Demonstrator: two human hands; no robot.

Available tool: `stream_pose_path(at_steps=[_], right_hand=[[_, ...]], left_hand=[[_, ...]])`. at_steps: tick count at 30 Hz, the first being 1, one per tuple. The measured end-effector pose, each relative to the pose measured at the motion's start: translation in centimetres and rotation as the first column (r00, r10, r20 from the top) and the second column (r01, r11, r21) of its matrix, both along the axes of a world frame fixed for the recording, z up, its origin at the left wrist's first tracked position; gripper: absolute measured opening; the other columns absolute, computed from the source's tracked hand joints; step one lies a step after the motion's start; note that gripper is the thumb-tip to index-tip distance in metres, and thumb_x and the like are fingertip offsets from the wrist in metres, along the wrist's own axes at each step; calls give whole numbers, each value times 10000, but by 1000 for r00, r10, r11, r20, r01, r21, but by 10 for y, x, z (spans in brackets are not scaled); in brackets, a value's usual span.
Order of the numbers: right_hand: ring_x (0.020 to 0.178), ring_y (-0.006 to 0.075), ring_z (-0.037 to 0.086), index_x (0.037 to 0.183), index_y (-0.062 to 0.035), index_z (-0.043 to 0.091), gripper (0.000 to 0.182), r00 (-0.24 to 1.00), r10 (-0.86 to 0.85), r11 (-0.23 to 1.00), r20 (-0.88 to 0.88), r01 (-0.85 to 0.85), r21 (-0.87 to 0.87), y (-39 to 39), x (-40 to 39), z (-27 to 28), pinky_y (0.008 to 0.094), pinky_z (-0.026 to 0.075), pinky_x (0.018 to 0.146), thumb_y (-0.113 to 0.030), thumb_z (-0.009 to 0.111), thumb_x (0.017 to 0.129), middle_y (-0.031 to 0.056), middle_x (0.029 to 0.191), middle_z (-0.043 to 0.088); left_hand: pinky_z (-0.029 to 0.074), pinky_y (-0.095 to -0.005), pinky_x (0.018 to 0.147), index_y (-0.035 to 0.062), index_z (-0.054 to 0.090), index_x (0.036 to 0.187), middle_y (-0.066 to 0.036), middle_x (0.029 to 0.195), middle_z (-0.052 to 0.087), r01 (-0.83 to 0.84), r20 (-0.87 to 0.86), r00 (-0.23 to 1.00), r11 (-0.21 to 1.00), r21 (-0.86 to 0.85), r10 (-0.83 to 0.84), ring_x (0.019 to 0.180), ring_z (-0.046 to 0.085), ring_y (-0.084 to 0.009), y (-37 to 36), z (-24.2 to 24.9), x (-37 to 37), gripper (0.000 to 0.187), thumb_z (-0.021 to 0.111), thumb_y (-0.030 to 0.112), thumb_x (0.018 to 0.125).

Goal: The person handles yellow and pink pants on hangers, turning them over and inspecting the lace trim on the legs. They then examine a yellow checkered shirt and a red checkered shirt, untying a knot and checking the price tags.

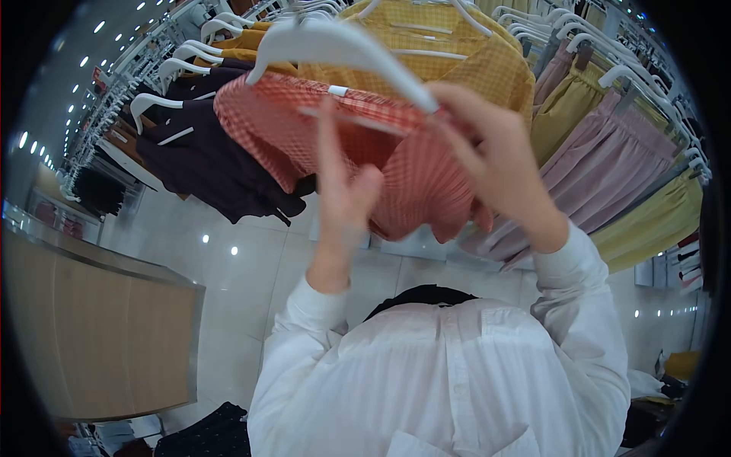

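A red gingham blouse (426, 179) hangs in front of me on a thick white hanger (327, 46), its near end blurred. My right hand (495, 148) is closed around the blouse's right shoulder at the hanger's end. Over the middle of the blouse is my left hand (343, 186), index finger stretched up near the white neck label (337, 91) and thumb apart. Directly behind hangs a yellow gingham shirt (426, 34) on another white hanger.
Dark tops (217, 152) hang at the left, with mustard garments (255, 42) behind them. Pink trousers (594, 167) and yellow-green bottoms (655, 225) hang at the right. A wood-panelled counter (99, 327) stands at lower left on the glossy tiled floor (236, 289).
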State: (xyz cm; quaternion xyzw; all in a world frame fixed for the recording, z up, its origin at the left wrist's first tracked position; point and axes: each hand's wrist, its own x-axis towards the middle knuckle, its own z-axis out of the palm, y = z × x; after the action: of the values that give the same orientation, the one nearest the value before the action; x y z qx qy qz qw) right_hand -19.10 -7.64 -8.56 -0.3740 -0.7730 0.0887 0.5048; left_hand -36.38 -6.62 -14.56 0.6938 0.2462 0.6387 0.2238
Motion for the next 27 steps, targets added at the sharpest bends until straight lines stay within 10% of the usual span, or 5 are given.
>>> stream_pose_path(at_steps=[3, 11, 13, 21, 27], right_hand=[[681, 275, 585, 1031, -57, 514, 257, 991, 124, 987, 53, -117, -108, -17, -29, -29, 346, 461, 558, -104, 533, 779, 130, 782, 582], [991, 296, 476, 1271, -52, 381, 583, 772, 608, 708, -183, -632, -316, -45, -51, -74, 362, 336, 891, -119, 611, 739, 131, 1049, 507], [1010, 294, 466, 1250, -48, 408, 556, 677, 731, 674, 82, -699, -238, -36, -40, -75, 360, 337, 896, -149, 616, 745, 122, 1067, 510], [1199, 241, 351, 1312, -29, 280, 682, 608, 674, 452, -419, -789, -417, -13, -60, -148, 327, 270, 985, -196, 629, 751, 122, 1289, 376], [1184, 235, 365, 1335, 3, 156, 851, 421, 744, 201, -519, -882, -427, -29, -101, -145, 326, 302, 977, -236, 679, 706, 174, 1302, 327]], left_hand=[[264, -332, 976, 35, 49, 1361, -129, 1312, 260, 589, 485, 768, 759, -277, -419, 1175, 323, -220, -37, 5, 28, 858, 604, 336, 781], [370, -213, 710, 43, 496, 825, -21, 820, 494, 433, 578, 802, 812, -391, -149, 779, 461, -71, -59, -5, -37, 134, 412, 120, 897], [382, -220, 676, 41, 473, 822, -25, 805, 499, 90, 156, 988, 819, -567, -1, 740, 481, -91, -74, 2, -57, 36, 450, 67, 830], [365, -207, 686, 12, 464, 841, -56, 816, 513, 248, 266, 961, 650, -718, -73, 770, 491, -102, -131, 49, -114, 194, 470, -50, 657], [386, -254, 642, -16, 501, 876, -80, 776, 535, -258, -537, 804, 664, -702, -255, 707, 507, -141, -136, 91, -108, 138, 482, 6, 741]])
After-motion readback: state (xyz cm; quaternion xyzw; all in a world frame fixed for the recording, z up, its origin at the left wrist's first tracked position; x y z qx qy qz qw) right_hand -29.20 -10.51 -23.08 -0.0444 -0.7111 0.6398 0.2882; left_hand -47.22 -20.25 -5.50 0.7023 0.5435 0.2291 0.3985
